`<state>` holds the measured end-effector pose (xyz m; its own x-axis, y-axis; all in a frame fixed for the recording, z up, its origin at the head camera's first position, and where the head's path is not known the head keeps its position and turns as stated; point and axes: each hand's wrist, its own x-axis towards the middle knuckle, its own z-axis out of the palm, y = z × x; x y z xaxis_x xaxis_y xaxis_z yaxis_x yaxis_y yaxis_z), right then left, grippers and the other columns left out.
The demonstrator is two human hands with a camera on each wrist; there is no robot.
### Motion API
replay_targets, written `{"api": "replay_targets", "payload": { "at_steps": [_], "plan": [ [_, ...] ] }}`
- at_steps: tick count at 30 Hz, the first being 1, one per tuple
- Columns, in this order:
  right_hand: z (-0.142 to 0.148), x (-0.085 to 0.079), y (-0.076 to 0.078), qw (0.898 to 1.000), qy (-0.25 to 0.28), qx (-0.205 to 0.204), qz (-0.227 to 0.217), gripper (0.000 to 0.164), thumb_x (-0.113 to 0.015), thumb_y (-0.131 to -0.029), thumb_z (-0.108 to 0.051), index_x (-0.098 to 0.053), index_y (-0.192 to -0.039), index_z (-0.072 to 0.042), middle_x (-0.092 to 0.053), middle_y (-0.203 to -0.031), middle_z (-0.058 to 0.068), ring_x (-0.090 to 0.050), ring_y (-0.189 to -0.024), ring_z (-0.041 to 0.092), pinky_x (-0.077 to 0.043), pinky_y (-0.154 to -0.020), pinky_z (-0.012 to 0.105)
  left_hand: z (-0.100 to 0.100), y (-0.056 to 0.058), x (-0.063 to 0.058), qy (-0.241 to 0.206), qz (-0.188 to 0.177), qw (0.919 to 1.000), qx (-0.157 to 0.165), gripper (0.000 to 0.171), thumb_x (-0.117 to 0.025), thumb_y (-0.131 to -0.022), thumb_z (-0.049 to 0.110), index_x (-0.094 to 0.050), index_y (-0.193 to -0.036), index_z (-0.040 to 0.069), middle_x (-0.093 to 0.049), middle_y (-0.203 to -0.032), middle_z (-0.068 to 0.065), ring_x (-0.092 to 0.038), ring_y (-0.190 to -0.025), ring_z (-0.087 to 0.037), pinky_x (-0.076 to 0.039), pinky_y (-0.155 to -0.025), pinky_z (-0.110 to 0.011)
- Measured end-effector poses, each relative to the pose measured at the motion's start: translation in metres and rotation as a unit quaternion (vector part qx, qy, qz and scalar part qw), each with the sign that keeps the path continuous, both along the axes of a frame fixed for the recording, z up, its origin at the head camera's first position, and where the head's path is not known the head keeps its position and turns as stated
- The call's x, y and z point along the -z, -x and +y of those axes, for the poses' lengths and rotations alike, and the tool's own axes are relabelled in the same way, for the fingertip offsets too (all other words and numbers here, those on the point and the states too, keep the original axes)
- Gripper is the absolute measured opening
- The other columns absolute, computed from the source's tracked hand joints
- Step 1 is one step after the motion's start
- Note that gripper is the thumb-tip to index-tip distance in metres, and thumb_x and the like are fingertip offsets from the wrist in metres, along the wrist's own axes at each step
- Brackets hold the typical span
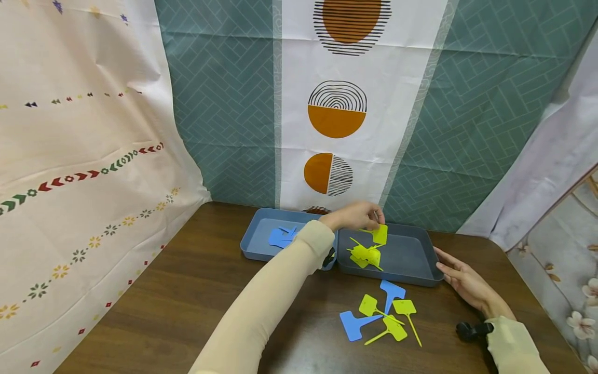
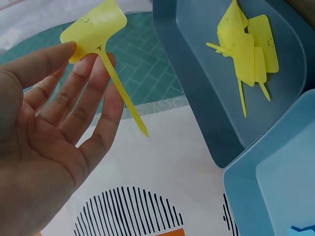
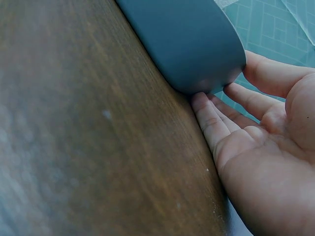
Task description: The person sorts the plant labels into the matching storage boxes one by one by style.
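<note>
My left hand (image 1: 355, 215) is over the dark grey-blue tray (image 1: 411, 252). Its thumb and fingers pinch a yellow T-shaped plant label (image 2: 96, 29), whose thin stem points away from the palm in the left wrist view. Below it, several yellow plant labels (image 1: 366, 255) lie heaped in that tray's left part. At the tray's right end, my right hand (image 1: 472, 285) touches the outer wall with its fingertips; the right wrist view shows its fairly straight fingers (image 3: 211, 120) at the tray's corner.
Left of the dark tray stands a lighter blue tray (image 1: 257, 236) with blue plant labels (image 1: 279, 238) in it, partly hidden by my left sleeve. On the wooden table (image 1: 187, 301) in front lie two blue labels (image 1: 351, 326) and three yellow labels (image 1: 404, 307). A patterned cloth (image 1: 224, 104) hangs behind.
</note>
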<state>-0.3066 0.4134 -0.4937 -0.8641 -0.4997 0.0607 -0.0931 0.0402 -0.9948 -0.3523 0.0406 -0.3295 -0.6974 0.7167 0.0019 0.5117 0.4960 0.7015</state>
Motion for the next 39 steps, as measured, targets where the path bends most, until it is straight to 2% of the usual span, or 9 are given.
{"api": "replay_targets", "payload": {
  "at_steps": [6, 11, 13, 19, 23, 27, 34, 39],
  "plan": [
    [-0.001, -0.001, 0.0, 1.0, -0.007, 0.002, -0.002, 0.063, -0.035, -0.115, -0.012, 0.002, -0.165, 0.0, -0.014, -0.171, 0.0, -0.042, -0.133, -0.015, -0.039, -0.103, 0.01, 0.007, 0.006, 0.0, 0.006, -0.004, 0.9998, -0.017, 0.008, -0.062, -0.105, 0.008, -0.069, -0.108, 0.008, -0.07, -0.096, -0.004, -0.068, -0.099, -0.032, -0.056, -0.089, -0.041],
    [-0.002, 0.0, 0.0, 1.0, -0.006, 0.001, 0.0, 0.063, -0.035, -0.115, -0.011, 0.001, -0.165, 0.0, -0.015, -0.17, -0.002, -0.041, -0.134, -0.014, -0.039, -0.103, 0.01, 0.012, 0.011, 0.003, 0.005, -0.013, 0.9996, -0.024, 0.008, -0.062, -0.105, 0.007, -0.07, -0.106, 0.007, -0.07, -0.095, -0.005, -0.067, -0.098, -0.033, -0.056, -0.089, -0.042],
    [-0.002, 0.0, 0.0, 1.0, -0.002, -0.001, 0.0, 0.063, -0.035, -0.115, -0.01, 0.0, -0.165, -0.001, -0.015, -0.17, -0.003, -0.041, -0.134, -0.014, -0.039, -0.103, 0.01, 0.013, 0.013, 0.005, 0.01, -0.011, 0.9996, -0.023, 0.011, -0.062, -0.105, 0.006, -0.071, -0.109, 0.004, -0.071, -0.098, -0.008, -0.066, -0.097, -0.033, -0.056, -0.087, -0.039],
    [-0.003, 0.0, -0.001, 1.0, 0.004, -0.001, 0.001, 0.062, -0.036, -0.114, -0.01, -0.001, -0.166, -0.002, -0.012, -0.171, 0.001, -0.042, -0.134, -0.013, -0.039, -0.102, 0.009, 0.014, 0.018, 0.012, 0.046, 0.014, 0.9983, -0.035, 0.015, -0.061, -0.105, 0.005, -0.073, -0.114, 0.005, -0.07, -0.116, -0.01, -0.065, -0.101, -0.02, -0.052, -0.081, -0.024],
    [-0.002, -0.001, -0.001, 1.0, -0.004, 0.001, -0.002, 0.063, -0.036, -0.115, -0.011, -0.001, -0.166, -0.003, -0.006, -0.173, 0.006, -0.042, -0.133, -0.015, -0.039, -0.101, 0.009, 0.012, 0.018, 0.014, 0.048, 0.01, 0.9981, -0.038, 0.015, -0.061, -0.105, 0.005, -0.073, -0.114, 0.006, -0.07, -0.119, -0.009, -0.066, -0.11, -0.023, -0.052, -0.084, -0.024],
    [0.0, -0.002, 0.0, 1.0, -0.015, 0.004, -0.006, 0.063, -0.035, -0.115, -0.012, 0.0, -0.166, -0.003, 0.001, -0.174, 0.009, -0.04, -0.132, -0.016, -0.038, -0.1, 0.009, 0.011, 0.018, 0.013, 0.05, 0.01, 0.998, -0.038, 0.015, -0.061, -0.105, 0.006, -0.073, -0.114, 0.008, -0.07, -0.117, -0.008, -0.067, -0.108, -0.023, -0.052, -0.082, -0.024],
    [0.001, -0.003, -0.001, 1.0, -0.013, 0.005, -0.003, 0.064, -0.036, -0.115, -0.012, 0.002, -0.165, 0.0, -0.011, -0.172, 0.001, -0.043, -0.133, -0.014, -0.04, -0.102, 0.01, 0.009, 0.015, 0.008, 0.045, 0.003, 0.9982, -0.038, 0.016, -0.059, -0.107, 0.01, -0.073, -0.115, 0.013, -0.069, -0.118, -0.005, -0.067, -0.104, -0.018, -0.052, -0.085, -0.026],
    [0.0, -0.003, 0.0, 1.0, -0.014, 0.006, -0.003, 0.064, -0.036, -0.115, -0.013, 0.002, -0.165, 0.0, -0.004, -0.174, 0.008, -0.042, -0.133, -0.014, -0.04, -0.102, 0.01, 0.006, 0.014, 0.009, 0.02, -0.002, 0.9995, -0.024, 0.016, -0.06, -0.107, 0.011, -0.073, -0.115, 0.014, -0.069, -0.114, -0.003, -0.066, -0.101, -0.016, -0.053, -0.085, -0.026]
  ]
}}
